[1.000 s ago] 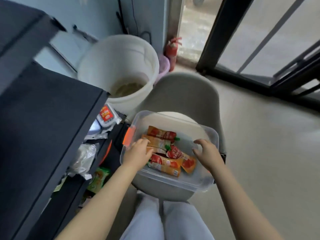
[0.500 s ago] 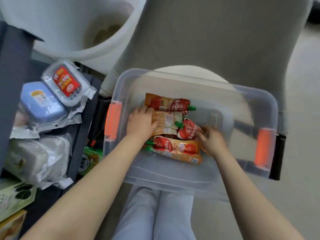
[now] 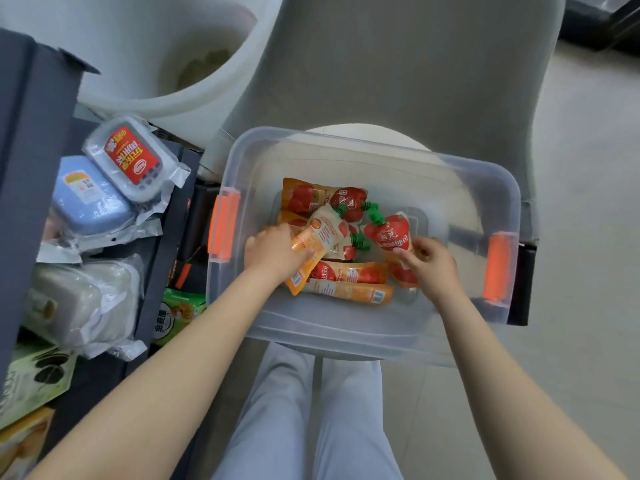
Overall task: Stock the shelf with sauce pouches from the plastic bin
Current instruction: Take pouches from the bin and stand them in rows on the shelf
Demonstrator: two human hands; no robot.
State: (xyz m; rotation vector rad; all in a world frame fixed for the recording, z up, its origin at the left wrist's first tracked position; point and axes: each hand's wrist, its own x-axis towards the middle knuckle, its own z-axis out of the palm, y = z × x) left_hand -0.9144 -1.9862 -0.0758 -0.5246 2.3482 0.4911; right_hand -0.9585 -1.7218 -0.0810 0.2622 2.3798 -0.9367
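A clear plastic bin (image 3: 346,327) with orange latches sits on a grey chair and holds several orange-red sauce pouches with green caps. My left hand (image 3: 273,252) grips one pouch (image 3: 320,237) by its middle and tilts it up off the pile. My right hand (image 3: 431,263) pinches a second pouch (image 3: 389,233) near its lower half, its cap pointing up-left. More pouches (image 3: 346,282) lie flat beneath both hands. The dark shelf (image 3: 31,140) stands at the left.
Wrapped lunch boxes (image 3: 128,157) and boxed goods (image 3: 34,375) fill the shelf's levels at left. A large white bucket (image 3: 166,50) stands behind the shelf. The grey chair back (image 3: 415,64) rises beyond the bin. My legs are under the bin's front edge.
Both hands went from resting on the pile to gripping a pouch each; the two pouches have lifted and tilted up. The camera came closer and looks further down.
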